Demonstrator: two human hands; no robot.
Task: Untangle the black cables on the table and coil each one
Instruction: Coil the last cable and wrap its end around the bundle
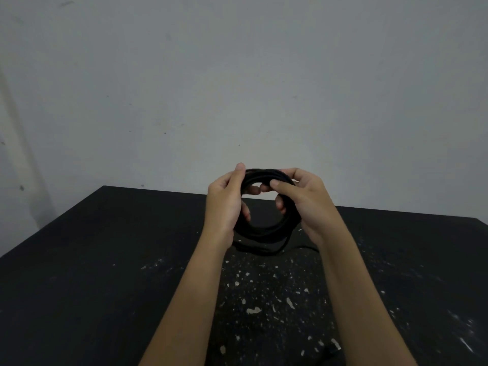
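I hold a coil of black cable [265,229] up in the middle of the frame, raised above the black table [105,260]. My left hand [224,204] grips the coil's left side, thumb laid up along the outside of the loops and fingers curled through the middle. My right hand [303,204] grips the upper right of the coil, thumb pressed over the top strands and fingers hooked round from inside. The loops stand roughly upright between my hands, several turns stacked close together.

Just below the coil a loose stretch of cable [274,250] lies on the table, curving towards the right under my right wrist. It is black on black in dim light, so whether it joins the coil I cannot tell.

The tabletop in the lower centre of the frame is scattered with pale chipped flecks [253,310]. A plain grey wall [237,75] fills the upper half.
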